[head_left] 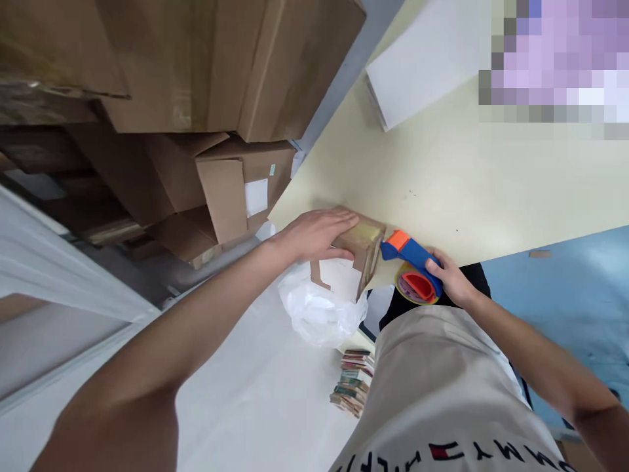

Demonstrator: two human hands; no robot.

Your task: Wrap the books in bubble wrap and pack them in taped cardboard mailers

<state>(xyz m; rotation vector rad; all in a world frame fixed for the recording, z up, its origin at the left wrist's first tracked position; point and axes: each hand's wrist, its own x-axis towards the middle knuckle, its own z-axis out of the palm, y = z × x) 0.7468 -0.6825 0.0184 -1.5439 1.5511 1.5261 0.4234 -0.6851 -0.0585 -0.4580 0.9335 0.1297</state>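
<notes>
A small cardboard box (361, 252) with a white label on its near side sits at the near edge of a pale yellow table (442, 177). My left hand (314, 233) lies flat on top of the box, fingers stretched over it. My right hand (449, 278) grips a blue and orange tape dispenser (410, 265) holding a roll of tape, its orange nose touching the right side of the box.
Large cardboard boxes (211, 98) are stacked at the left. A white flat stack (422, 62) lies on the table at the back. A crumpled white plastic bag (319, 314) hangs below the box. A pile of small printed packs (354, 387) lies lower down.
</notes>
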